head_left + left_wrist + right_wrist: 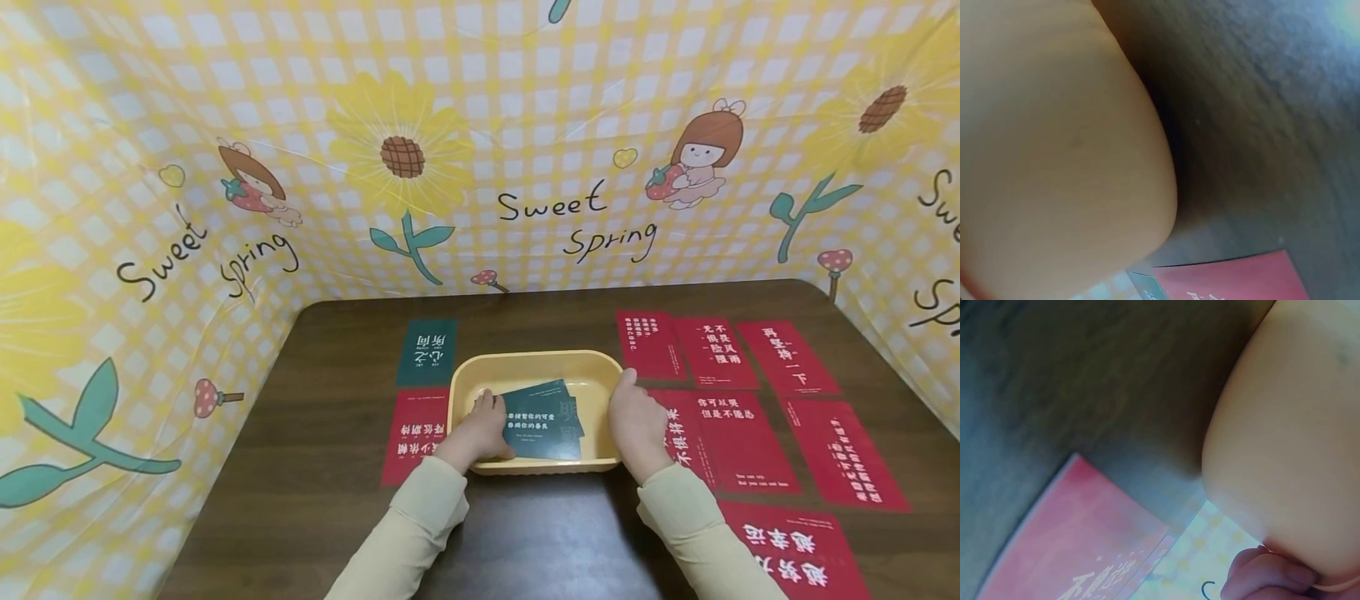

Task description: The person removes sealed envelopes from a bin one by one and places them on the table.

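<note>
A yellow plastic basket (536,468) sits on the dark wooden table, two overlapping green cards (542,421) with white writing inside it. My left hand (480,429) reaches over the basket's left side and grips the left end of the cards, its fingers along their upper corner and its thumb by the lower edge. Around the right rim of the basket curls my right hand (637,417), thumb side up. In the left wrist view a large, blurred part of the left hand (1066,162) fills the left side. Curled fingers (1266,575) show low in the right wrist view.
Left of the basket lie a green card (426,352) and a red card (408,417). Several red cards (750,442) are spread in rows on the right, one by the right forearm (813,542). A yellow checked cloth (517,125) hangs behind the table and at its sides.
</note>
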### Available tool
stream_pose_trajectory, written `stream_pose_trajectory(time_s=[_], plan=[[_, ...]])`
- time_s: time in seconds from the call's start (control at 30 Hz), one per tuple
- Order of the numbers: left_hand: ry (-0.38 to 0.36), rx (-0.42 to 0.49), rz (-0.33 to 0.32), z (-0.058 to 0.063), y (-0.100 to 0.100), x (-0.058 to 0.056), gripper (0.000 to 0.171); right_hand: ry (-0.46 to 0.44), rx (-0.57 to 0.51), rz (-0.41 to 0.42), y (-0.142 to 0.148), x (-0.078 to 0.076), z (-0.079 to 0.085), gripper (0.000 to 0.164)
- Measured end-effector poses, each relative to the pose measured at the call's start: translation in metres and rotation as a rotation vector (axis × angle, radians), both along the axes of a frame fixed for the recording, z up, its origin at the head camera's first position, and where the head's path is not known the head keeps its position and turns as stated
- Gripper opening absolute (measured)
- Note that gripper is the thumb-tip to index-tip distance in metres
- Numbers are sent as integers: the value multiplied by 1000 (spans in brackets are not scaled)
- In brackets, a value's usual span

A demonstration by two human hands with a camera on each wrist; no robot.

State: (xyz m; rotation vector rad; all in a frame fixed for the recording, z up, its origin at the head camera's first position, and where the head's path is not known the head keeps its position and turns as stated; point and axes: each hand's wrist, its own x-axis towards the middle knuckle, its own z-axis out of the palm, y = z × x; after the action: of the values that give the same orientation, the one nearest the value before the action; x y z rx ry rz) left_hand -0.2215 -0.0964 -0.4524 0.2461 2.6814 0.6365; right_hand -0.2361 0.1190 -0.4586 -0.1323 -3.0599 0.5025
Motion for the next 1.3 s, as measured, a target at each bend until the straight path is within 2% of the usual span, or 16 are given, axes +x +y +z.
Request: stream_pose_trajectory(time_s=[0.3, 0.5, 0.73, 0.93, 1.13, 1.3], plan=[[40, 33, 39, 0, 1, 1, 99, 13, 5, 6, 0, 1, 1, 3], [0, 33, 61, -1, -1, -1, 98, 16, 3, 14, 0, 1, 0, 6], [88, 44, 118, -6, -1, -2, 106, 38, 6, 11, -1, 1, -1, 3], [141, 79, 152, -8, 1, -2, 97, 31, 4, 10, -1, 1, 0, 4], [164, 85, 166, -9, 4, 0, 95, 30, 7, 12, -1, 2, 1, 4], [171, 59, 134, -9, 5, 1, 94, 58, 3, 9, -1, 3, 1, 3]])
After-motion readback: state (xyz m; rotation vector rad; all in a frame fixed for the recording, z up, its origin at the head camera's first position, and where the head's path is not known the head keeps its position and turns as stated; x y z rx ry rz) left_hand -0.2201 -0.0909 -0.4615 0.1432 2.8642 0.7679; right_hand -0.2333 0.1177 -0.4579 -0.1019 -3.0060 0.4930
